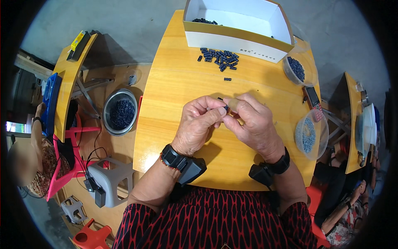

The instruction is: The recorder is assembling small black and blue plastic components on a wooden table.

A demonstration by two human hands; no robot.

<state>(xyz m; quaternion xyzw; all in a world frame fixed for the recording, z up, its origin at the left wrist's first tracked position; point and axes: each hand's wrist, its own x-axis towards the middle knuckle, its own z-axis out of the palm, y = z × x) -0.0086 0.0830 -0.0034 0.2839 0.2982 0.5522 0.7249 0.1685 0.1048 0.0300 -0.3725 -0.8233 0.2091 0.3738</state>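
Note:
My left hand and my right hand meet over the middle of the wooden table. Between the left thumb and fingers I pinch a small dark plastic piece, mostly covered by fingertips. The right thumb and forefinger are closed against its right side; what they grip there is too small and hidden to make out. Beyond my hands lies one loose dark cylindrical piece. A pile of similar dark pieces is farther back, in front of a white box with a gold rim.
At the table's right stand a clear bowl of dark parts, a mobile phone and a clear bowl of light blue-grey parts. A metal basin and grey stool stand on the floor at left. People sit at both sides.

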